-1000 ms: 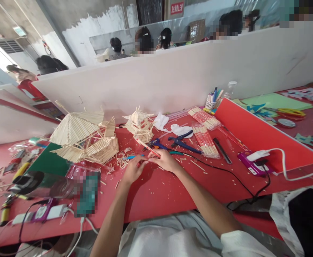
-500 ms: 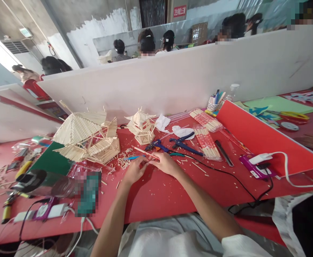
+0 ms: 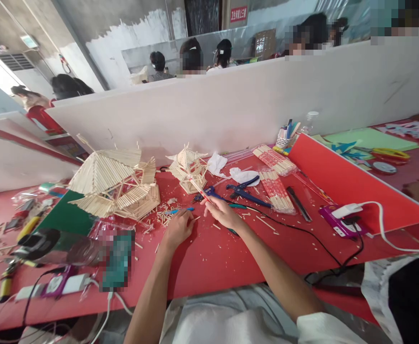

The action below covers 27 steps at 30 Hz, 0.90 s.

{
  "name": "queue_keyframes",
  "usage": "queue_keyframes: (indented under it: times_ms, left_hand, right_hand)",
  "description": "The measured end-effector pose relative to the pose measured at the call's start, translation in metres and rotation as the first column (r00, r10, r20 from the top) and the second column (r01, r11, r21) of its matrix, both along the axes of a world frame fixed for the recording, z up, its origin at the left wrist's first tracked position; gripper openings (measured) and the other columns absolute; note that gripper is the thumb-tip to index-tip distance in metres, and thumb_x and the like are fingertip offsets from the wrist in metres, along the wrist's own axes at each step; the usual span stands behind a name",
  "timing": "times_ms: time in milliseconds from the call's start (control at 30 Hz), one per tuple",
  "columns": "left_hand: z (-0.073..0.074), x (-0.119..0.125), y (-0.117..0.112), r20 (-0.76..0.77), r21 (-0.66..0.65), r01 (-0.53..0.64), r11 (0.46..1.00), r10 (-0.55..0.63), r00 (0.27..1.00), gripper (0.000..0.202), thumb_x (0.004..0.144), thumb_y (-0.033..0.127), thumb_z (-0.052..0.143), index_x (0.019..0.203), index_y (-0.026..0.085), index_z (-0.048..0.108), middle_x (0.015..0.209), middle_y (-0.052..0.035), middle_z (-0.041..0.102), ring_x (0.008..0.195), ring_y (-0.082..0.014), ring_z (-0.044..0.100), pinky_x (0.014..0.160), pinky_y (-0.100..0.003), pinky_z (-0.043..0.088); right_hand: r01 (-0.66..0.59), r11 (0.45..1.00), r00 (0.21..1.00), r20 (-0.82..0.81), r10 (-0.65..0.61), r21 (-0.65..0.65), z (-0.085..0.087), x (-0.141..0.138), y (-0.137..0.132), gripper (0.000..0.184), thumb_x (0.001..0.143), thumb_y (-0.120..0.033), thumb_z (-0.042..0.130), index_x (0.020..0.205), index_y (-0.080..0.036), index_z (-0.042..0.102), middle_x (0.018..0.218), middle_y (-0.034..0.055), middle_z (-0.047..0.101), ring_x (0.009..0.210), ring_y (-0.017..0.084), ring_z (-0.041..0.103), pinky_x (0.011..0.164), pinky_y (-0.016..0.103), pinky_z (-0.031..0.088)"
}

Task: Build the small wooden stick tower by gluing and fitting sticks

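Note:
My right hand [image 3: 224,213] pinches a thin wooden stick [image 3: 201,190], its far end tilted up toward the small stick-built pavilion model [image 3: 189,168]. My left hand [image 3: 178,227] rests on the red table [image 3: 213,258] with fingers curled, next to a blue-handled tool [image 3: 179,210]; whether it holds anything is hidden. Wood chips lie scattered around both hands. A larger stick-built roof model [image 3: 112,184] stands to the left.
Blue pliers [image 3: 245,191] and a glue gun [image 3: 209,193] lie beyond my right hand. Bundles of sticks [image 3: 276,179], a purple power strip [image 3: 342,222] with cords, a pen cup [image 3: 284,136] and a white partition [image 3: 231,105] surround the area. Other people sit behind it.
My right hand drew away from the left and swung the stick's far end upward toward the small model. My left hand stayed on the table.

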<state>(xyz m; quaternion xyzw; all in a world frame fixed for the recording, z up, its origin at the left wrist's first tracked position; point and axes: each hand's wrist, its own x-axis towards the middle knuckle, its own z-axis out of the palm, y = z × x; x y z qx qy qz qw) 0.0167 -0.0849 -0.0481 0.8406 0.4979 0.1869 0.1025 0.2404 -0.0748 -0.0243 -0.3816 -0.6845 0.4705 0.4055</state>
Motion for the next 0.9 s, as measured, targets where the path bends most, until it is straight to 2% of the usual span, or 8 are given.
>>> queue_keyframes:
  times_ms: [167,333,400,467,533,633,733,900]
  left_hand:
    - [0.003,-0.002,-0.001,0.058,-0.037,0.017,0.999,-0.015,0.998,0.009,0.089,0.021,0.059,0.082,0.020,0.063,0.087,-0.0076,0.067,0.082,-0.0220,0.061,0.080,-0.034,0.045]
    - [0.017,-0.001,-0.004,0.357,-0.103,-0.070,0.992,0.103,0.928,0.018,0.095,0.032,0.054,0.091,0.020,0.067,0.089,-0.0077,0.071,0.082,-0.0221,0.064,0.078,-0.034,0.046]
    - [0.024,0.001,-0.006,0.541,-0.153,-0.085,0.984,0.156,0.826,0.022,0.095,0.038,0.057,0.100,0.021,0.069,0.094,-0.0079,0.072,0.084,-0.0221,0.065,0.078,-0.034,0.048]
    - [0.028,0.004,-0.009,0.714,-0.205,-0.031,0.978,0.171,0.679,0.026,0.091,0.042,0.062,0.107,0.022,0.069,0.099,-0.0080,0.072,0.088,-0.0218,0.066,0.078,-0.033,0.050]
    - [0.030,0.007,-0.010,0.814,-0.232,0.014,0.973,0.187,0.549,0.027,0.088,0.044,0.067,0.103,0.022,0.070,0.095,-0.0071,0.072,0.083,-0.0199,0.065,0.076,-0.031,0.051]
    - [0.029,0.008,-0.010,0.859,-0.237,0.001,0.971,0.210,0.467,0.025,0.086,0.045,0.070,0.087,0.020,0.070,0.077,-0.0034,0.067,0.068,-0.0153,0.060,0.068,-0.028,0.049]
    - [0.028,0.005,-0.007,0.889,-0.252,-0.018,0.968,0.239,0.390,0.024,0.084,0.043,0.073,0.081,0.019,0.068,0.071,-0.0009,0.062,0.065,-0.0129,0.057,0.066,-0.025,0.047]
    - [0.025,0.000,-0.002,0.942,-0.318,-0.054,0.946,0.322,0.094,0.029,0.076,0.044,0.079,0.085,0.020,0.066,0.075,0.0020,0.060,0.064,-0.0093,0.054,0.065,-0.022,0.046]
  right_hand:
    - [-0.022,0.998,0.998,-0.064,0.018,-0.058,-0.006,0.000,0.003,0.049,0.102,-0.060,0.035,0.107,-0.017,0.060,0.078,0.0032,0.067,0.051,0.010,0.041,0.049,0.024,0.034]
    - [-0.068,0.994,0.996,-0.068,0.063,-0.082,-0.004,0.000,0.002,0.052,0.102,-0.060,0.034,0.106,-0.015,0.062,0.070,0.0017,0.064,0.049,0.010,0.042,0.047,0.022,0.032]
    - [-0.122,0.986,0.993,-0.018,0.121,-0.110,0.000,0.000,0.000,0.055,0.102,-0.061,0.035,0.107,-0.014,0.063,0.067,0.0011,0.063,0.048,0.010,0.043,0.046,0.022,0.033]
    - [-0.189,0.973,0.980,0.044,0.196,-0.131,0.004,-0.002,-0.004,0.055,0.102,-0.060,0.036,0.107,-0.013,0.065,0.066,0.0011,0.063,0.048,0.010,0.046,0.048,0.022,0.036]
    - [-0.236,0.964,0.963,0.104,0.248,-0.120,0.008,-0.004,-0.008,0.054,0.102,-0.058,0.037,0.106,-0.012,0.067,0.064,0.0016,0.064,0.051,0.011,0.051,0.052,0.022,0.039]
    - [-0.257,0.961,0.949,0.162,0.271,-0.105,0.009,-0.007,-0.011,0.052,0.103,-0.055,0.038,0.104,-0.012,0.068,0.065,0.0027,0.066,0.053,0.012,0.055,0.054,0.022,0.041]
    - [-0.260,0.957,0.942,0.185,0.280,-0.125,0.007,-0.005,-0.010,0.050,0.103,-0.054,0.037,0.105,-0.013,0.067,0.067,0.0028,0.067,0.052,0.012,0.055,0.051,0.022,0.040]
    - [-0.243,0.964,0.929,0.261,0.264,-0.107,0.008,-0.001,-0.009,0.043,0.104,-0.048,0.037,0.097,-0.016,0.065,0.062,0.0006,0.064,0.054,0.013,0.058,0.059,0.023,0.042]
